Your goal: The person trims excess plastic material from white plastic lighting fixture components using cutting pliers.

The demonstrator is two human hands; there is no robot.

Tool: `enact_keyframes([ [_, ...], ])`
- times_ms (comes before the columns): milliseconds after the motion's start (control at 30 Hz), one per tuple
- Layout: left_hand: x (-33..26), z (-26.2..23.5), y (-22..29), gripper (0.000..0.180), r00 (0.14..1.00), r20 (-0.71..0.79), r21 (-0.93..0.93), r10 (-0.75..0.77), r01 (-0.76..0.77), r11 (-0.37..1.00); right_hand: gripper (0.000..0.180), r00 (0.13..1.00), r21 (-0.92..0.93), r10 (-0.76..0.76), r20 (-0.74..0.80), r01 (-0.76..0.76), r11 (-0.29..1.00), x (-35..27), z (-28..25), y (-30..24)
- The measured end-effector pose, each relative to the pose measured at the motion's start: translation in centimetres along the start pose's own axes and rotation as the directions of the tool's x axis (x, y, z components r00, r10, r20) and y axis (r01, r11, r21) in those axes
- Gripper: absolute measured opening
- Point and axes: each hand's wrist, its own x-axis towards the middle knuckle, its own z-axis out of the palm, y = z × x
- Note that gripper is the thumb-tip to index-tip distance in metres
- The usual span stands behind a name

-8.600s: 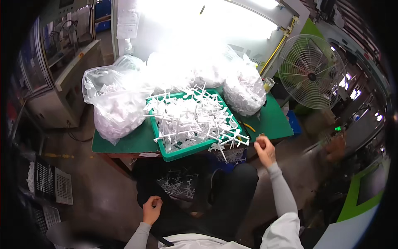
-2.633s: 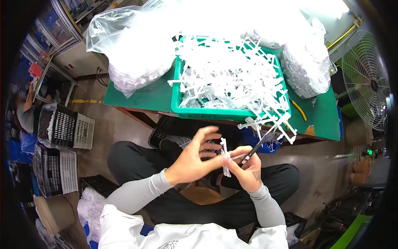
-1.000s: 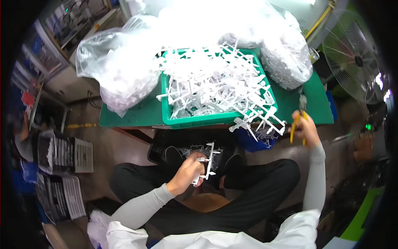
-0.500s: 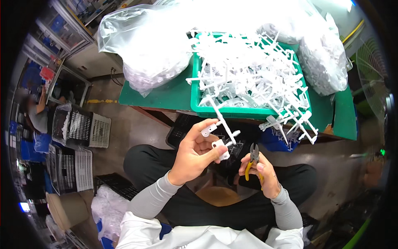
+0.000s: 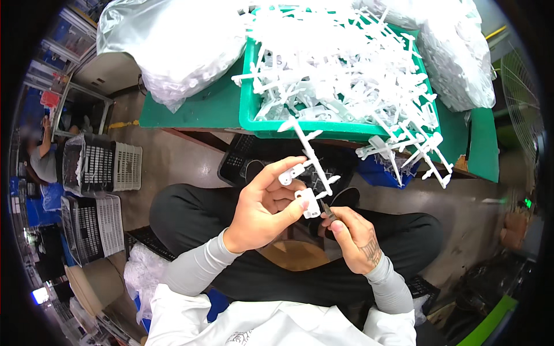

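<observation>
My left hand (image 5: 254, 216) is closed on a white plastic sprue (image 5: 312, 155) with moulded parts still attached. Thumb and fingers pinch a white block-like part (image 5: 308, 203) at the sprue's lower end, and a smaller white part (image 5: 291, 174) sits by the index finger. In my right hand (image 5: 356, 237) is a pair of side cutters (image 5: 327, 211), gripped in the fist with its dark jaws close to the sprue's lower end. Whether the jaws touch the plastic I cannot make out. My fingers mostly hide the cutters' handles.
Ahead, a green bin (image 5: 249, 123) heaped with white sprues stands on a green table (image 5: 173, 109); several sprues overhang its front right corner. Stuffed clear bags (image 5: 190, 72) flank it. A blue bin (image 5: 381, 173) is under the table. Crates (image 5: 128, 167) and another person (image 5: 43, 164) are at left.
My right hand has moved left and up, bringing the cutters to the lower end of the sprue; the jaws turned toward it. My left hand keeps its hold. The whole view has shifted slightly.
</observation>
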Motion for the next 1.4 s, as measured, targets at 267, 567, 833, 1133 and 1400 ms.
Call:
enact_keyframes([
  [267, 0.0, -0.1, -0.8, 0.060, 0.997, 0.047, -0.038, -0.061, 0.063, 0.997, 0.022, 0.998, 0.057, 0.064, 0.021, -0.065, 0.996, -0.1, 0.4, 0.2],
  [567, 0.0, 0.4, -1.1, 0.057, 0.999, 0.002, -0.054, -0.041, 0.041, 0.998, 0.022, 0.993, 0.007, 0.105, 0.048, -0.105, 0.994, -0.2, 0.2, 0.2],
  [833, -0.2, 0.8, -1.7, 0.054, 0.998, -0.056, -0.018, -0.023, 0.022, 1.000, 0.021, 0.996, -0.082, 0.071, 0.045, -0.067, 0.994, 0.1, 0.0, -0.2],
  [1133, -1.1, 2.7, -6.2, 0.027, 0.901, -0.431, 0.061, 0.046, -0.021, 0.998, 0.014, 0.999, -0.146, 0.006, 0.046, 0.001, 0.989, -1.0, 2.8, 0.6],
  [1400, -1.1, 1.5, -6.0, 0.024, 0.927, -0.362, 0.070, -0.100, 0.134, 0.988, 0.019, 0.995, -0.013, 0.097, 0.011, -0.097, 0.995, -1.0, 2.1, 1.9],
])
